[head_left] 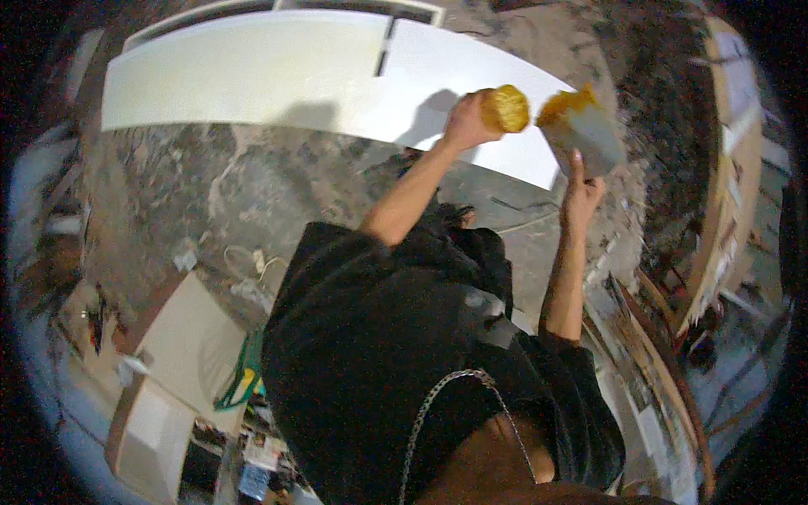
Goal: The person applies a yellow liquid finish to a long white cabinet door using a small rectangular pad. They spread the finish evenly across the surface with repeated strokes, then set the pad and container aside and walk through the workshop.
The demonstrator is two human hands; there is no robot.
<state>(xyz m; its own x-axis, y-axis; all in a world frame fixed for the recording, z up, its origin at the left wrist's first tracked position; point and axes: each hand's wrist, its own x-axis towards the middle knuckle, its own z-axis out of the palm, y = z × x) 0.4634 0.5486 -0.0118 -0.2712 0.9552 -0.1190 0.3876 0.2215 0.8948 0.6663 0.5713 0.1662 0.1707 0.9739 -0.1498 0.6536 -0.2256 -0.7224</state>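
Note:
My left hand (469, 124) is closed round a round container with glossy yellow, glue-like stuff (507, 109) at its top, held over the white board. To the right, my right hand (582, 195) grips a wide grey scraper (591, 141), its forefinger stretched along the blade. Yellow-brown paste (566, 103) coats the scraper's far edge. Under both hands lies a long white board (480, 71), brighter at its right end, and a cream panel (252, 76) extends to the left. The scraper is apart from the container, near the board's right end.
A stained, rough floor (278, 181) surrounds the boards. Behind them is a white frame-like piece (202, 15). Long wooden strips (720, 227) stand along the right. At lower left are a pale box-like panel (189, 337), a green-and-yellow item (244, 370) and assorted clutter. A thin cable (530, 223) crosses the floor.

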